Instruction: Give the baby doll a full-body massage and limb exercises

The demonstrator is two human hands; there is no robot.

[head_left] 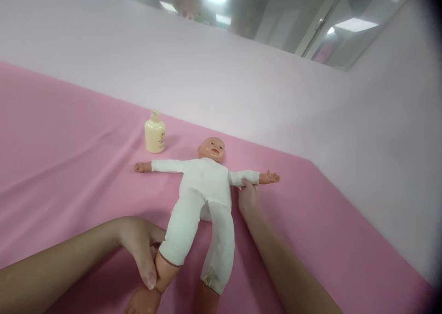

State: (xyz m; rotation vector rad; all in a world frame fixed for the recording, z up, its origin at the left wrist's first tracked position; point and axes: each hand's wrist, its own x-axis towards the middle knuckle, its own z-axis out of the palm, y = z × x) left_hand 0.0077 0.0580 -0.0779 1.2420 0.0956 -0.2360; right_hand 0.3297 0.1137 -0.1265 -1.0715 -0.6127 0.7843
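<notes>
The left hand (pixel 141 245) is closed around the lower leg of the doll (pixel 203 189), thumb across the ankle. The doll lies face up on the pink bench (pixel 69 166), arms spread; its cloth body looks soft and light, its limbs rigid plastic. The right hand (pixel 247 195) pinches the sleeve near the wrist. A lotion bottle (pixel 154 133) stands beyond.

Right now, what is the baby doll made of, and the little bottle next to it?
The doll looks like two materials: its head, hands and lower legs are smooth, slightly shiny, likely plastic or vinyl, while its white body looks like soft stuffed cloth that wrinkles. The left hand grips one lower leg; the right hand touches an arm. The bottle seems pale yellow plastic with a dull sheen.
</notes>
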